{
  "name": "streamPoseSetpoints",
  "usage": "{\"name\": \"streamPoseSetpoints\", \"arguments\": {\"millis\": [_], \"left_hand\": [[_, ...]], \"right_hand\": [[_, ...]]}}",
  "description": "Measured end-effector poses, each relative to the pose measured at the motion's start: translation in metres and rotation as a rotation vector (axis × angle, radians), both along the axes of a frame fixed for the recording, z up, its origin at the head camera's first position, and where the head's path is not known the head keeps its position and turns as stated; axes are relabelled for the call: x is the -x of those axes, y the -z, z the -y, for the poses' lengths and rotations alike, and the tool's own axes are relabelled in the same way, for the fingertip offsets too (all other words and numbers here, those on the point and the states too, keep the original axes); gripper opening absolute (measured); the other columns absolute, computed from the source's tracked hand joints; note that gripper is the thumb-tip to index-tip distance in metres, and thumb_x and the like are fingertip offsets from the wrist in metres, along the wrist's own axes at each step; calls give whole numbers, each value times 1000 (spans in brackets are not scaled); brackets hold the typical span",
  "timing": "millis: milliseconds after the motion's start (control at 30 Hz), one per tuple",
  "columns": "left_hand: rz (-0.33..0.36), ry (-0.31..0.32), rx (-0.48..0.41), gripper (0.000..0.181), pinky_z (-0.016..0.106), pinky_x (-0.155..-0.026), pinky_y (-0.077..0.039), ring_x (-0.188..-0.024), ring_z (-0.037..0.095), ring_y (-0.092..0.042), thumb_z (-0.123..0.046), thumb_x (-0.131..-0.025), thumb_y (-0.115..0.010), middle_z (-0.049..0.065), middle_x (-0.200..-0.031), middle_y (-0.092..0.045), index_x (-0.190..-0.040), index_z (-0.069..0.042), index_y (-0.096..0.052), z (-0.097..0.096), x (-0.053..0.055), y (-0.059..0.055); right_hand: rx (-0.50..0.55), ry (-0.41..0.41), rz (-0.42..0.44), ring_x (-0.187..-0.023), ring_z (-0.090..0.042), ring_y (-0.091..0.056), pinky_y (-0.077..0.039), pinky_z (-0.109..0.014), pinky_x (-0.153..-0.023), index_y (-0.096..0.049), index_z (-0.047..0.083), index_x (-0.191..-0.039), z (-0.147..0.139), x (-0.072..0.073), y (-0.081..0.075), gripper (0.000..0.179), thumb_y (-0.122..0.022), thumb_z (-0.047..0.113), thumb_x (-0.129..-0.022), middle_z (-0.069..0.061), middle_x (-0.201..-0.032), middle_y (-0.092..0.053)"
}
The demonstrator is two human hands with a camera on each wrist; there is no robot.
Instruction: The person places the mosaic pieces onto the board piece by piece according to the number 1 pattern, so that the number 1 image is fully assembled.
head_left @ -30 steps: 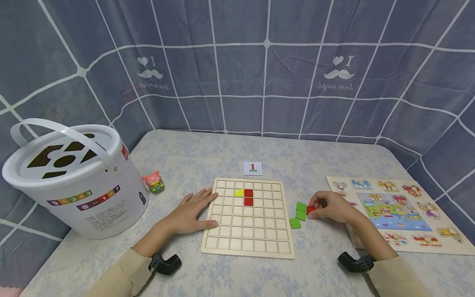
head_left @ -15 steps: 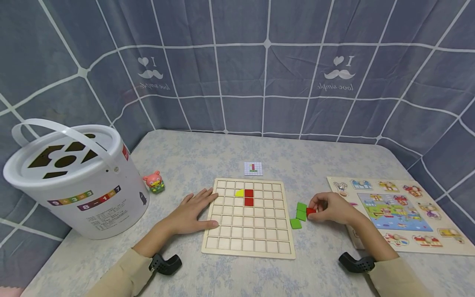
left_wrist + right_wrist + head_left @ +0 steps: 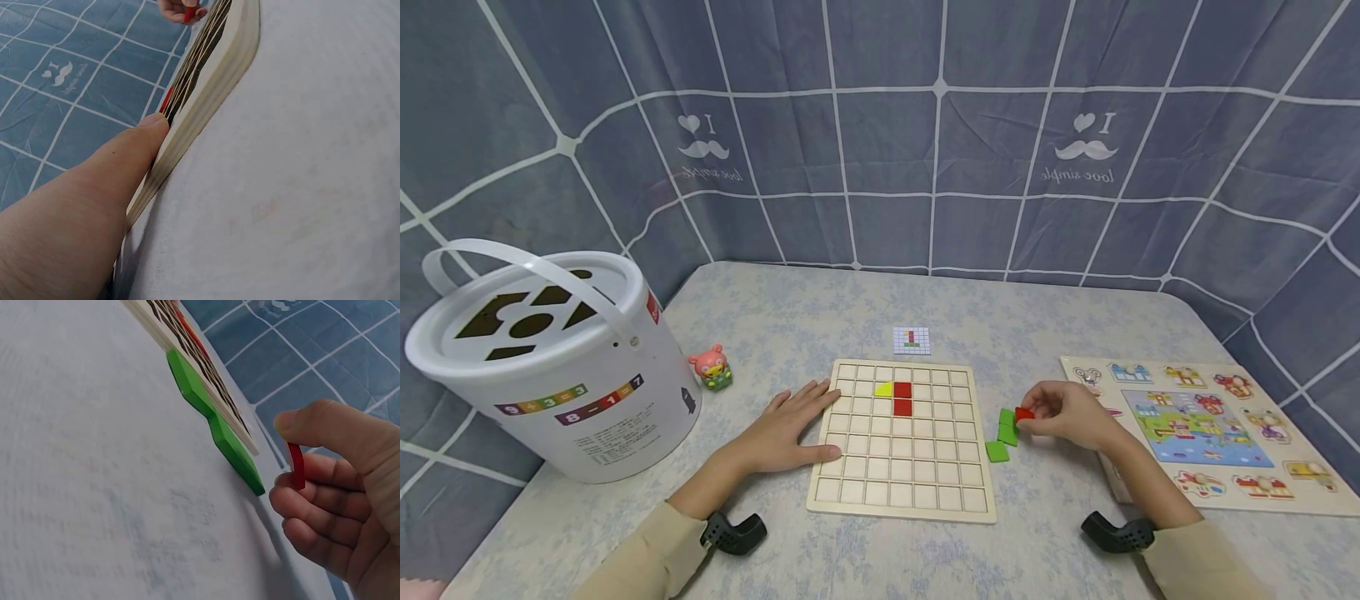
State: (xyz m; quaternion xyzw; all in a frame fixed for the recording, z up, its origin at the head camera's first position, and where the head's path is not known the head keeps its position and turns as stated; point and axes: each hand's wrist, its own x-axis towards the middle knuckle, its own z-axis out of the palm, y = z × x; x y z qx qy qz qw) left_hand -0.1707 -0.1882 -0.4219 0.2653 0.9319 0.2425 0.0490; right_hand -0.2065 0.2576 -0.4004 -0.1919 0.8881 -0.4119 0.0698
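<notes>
My right hand (image 3: 1066, 413) pinches a red square tile (image 3: 296, 465) between thumb and fingers, raised over the table just right of the board. Beside it lie several green square tiles (image 3: 997, 452), two of them edge to edge. My left hand (image 3: 792, 429) rests flat with fingers spread, its fingertips and thumb on the left edge of the wooden grid board (image 3: 901, 498). In the left wrist view the thumb (image 3: 140, 140) presses on the board's rim. Two red tiles (image 3: 902, 407) sit one above the other in the grid, with a yellow quarter-round tile (image 3: 884, 389) left of the upper one.
A small card (image 3: 912, 340) printed with a coloured grid pattern lies behind the board. At the left stand a white bucket (image 3: 625, 425) with a slotted lid and a pink toy figure (image 3: 711, 367). A picture puzzle board (image 3: 1195, 429) lies at the right, under my right forearm.
My right hand has lifted the red tile off the table, up and slightly left, so it now overlaps the green tiles' edge. The left hand and board have stayed put.
</notes>
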Motion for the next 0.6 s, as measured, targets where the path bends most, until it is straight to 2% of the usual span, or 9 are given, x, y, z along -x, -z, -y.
{"name": "streamPoseSetpoints", "arguments": {"millis": [133, 400, 600], "left_hand": [[-1, 2, -3, 88, 61, -113, -9, -147, 33, -16, -59, -86, -64, 12, -159, -23, -154, -13, -33, 0, 0, 0], [3, 1, -2, 88, 60, -113, -8, -147, 32, -16, -59, -86, -64, 12, -159, -23, -154, -14, -33, 0, 0, -1], [4, 1, -7, 88, 60, -113, -8, -147, 33, -15, -59, -85, -64, 13, -159, -23, -154, -13, -33, 0, 0, 0]], "right_hand": [[29, -7, -7, -66, -13, -55, -47, -24, -60, -67, 1, -91, 6, -2, 1, 26, -83, 15, -78, -3, -75, -59], [127, -67, 68, -64, -11, -53, -45, -23, -59, -65, -3, -96, 18, -3, 5, 27, -81, 11, -79, -6, -73, -58], [173, -106, 77, -61, -10, -52, -43, -22, -56, -64, -4, -96, 32, -1, 9, 26, -81, 9, -80, -6, -71, -57]]}}
